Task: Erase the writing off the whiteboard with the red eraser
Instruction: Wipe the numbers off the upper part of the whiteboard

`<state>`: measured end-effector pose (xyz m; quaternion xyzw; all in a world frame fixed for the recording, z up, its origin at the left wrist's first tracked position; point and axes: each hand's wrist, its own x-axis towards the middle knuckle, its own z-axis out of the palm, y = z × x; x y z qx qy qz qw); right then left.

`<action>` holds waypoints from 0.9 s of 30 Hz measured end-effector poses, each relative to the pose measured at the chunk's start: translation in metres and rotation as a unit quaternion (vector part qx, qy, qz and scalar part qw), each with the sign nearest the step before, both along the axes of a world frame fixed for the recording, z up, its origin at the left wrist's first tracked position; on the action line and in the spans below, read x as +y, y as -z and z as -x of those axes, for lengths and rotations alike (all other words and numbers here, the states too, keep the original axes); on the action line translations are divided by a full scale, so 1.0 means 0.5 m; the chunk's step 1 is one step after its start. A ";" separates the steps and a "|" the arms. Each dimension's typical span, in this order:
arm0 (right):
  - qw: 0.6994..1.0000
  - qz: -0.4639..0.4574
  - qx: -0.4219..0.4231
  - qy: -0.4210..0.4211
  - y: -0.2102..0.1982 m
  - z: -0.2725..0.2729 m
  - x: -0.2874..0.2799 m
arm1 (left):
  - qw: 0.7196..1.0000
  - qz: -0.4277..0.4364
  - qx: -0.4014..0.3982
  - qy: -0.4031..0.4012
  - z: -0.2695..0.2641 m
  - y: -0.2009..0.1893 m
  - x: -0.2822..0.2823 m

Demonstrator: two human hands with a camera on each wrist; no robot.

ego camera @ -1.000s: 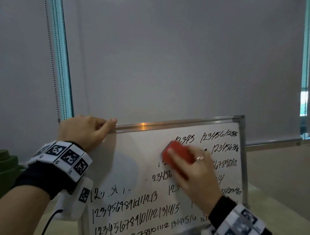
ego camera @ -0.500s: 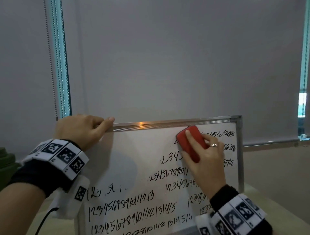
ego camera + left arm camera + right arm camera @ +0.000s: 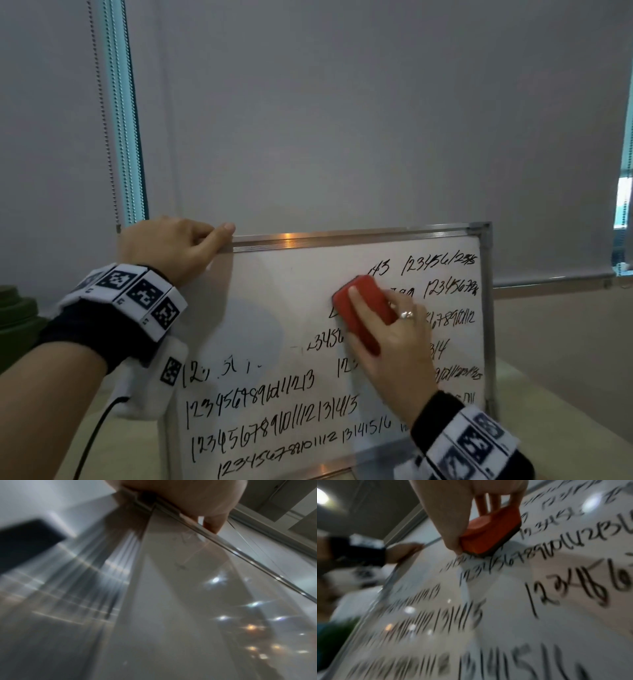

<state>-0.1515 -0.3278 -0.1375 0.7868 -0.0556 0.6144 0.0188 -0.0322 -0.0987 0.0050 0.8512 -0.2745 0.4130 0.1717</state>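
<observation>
A silver-framed whiteboard stands upright, its upper left wiped clean and rows of black numbers covering the lower and right parts. My right hand grips the red eraser and presses it flat on the board near the upper middle. The right wrist view shows the eraser with its dark felt against the board, held between thumb and fingers. My left hand grips the board's top left corner; the left wrist view shows its fingers curled over the frame.
A grey roller blind hangs behind the board, with a bead chain at the left. A dark green object sits at the far left. The board stands on a pale tabletop.
The eraser went up and right to the board's top edge, then came back down and left to the upper middle. Some numbers in the top rows are gone. The left hand has stayed put.
</observation>
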 end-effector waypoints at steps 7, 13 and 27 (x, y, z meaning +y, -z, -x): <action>1.000 -0.010 0.003 0.025 -0.029 0.014 -0.048 | 1.000 -0.006 -0.009 0.013 0.000 0.001 0.003; 0.998 0.059 0.035 0.001 0.035 0.006 0.000 | 1.000 -0.025 0.002 0.009 0.005 0.000 0.003; 0.981 0.176 0.082 0.003 0.035 0.024 -0.035 | 1.000 -0.018 0.000 0.011 0.000 0.000 -0.001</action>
